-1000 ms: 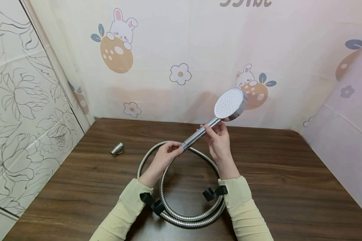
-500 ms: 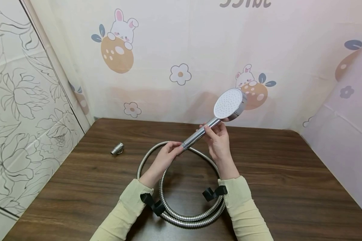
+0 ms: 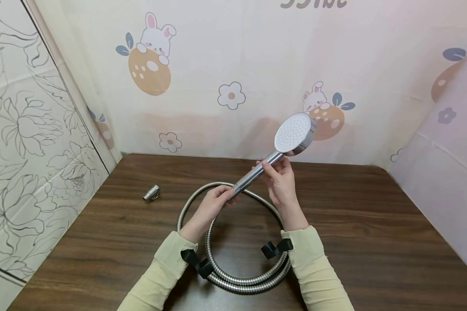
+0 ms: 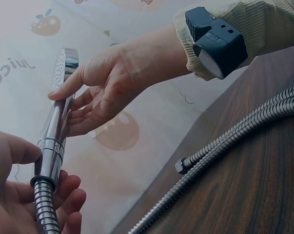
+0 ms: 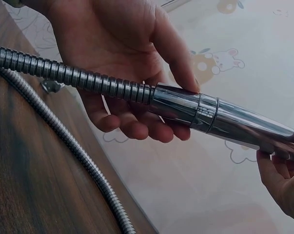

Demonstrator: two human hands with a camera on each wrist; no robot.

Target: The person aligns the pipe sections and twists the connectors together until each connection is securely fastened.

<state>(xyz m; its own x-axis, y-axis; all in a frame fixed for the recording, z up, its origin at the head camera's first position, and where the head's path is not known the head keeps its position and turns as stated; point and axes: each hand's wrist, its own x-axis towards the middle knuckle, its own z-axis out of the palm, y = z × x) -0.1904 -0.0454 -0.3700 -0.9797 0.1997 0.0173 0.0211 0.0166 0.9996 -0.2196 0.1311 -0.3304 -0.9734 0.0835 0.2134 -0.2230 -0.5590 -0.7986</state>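
A chrome shower head [image 3: 293, 133] with a white spray face is held tilted above the table, its face up and to the right. My right hand [image 3: 283, 185] grips its handle [image 3: 253, 176] just below the head. At the handle's lower end, my left hand [image 3: 211, 205] pinches the smooth conical hose connector [image 5: 176, 103] between thumb and fingers. The connector meets the handle with no visible gap in the right wrist view. From it runs the ribbed metal shower hose [image 3: 241, 288], coiled on the table beneath my hands. Its free end has a hex nut [image 4: 182, 165].
A small metal fitting [image 3: 151, 192] lies on the wooden table [image 3: 373, 242] to the left of the coil. Behind the table hangs a printed curtain [image 3: 202, 56], and a flower-patterned panel [image 3: 27, 142] stands at the left. Both wrists wear black camera mounts.
The left fingers shift slightly around the connector. The shower head and right hand stay almost in place, and the hose coil and small fitting lie as before.
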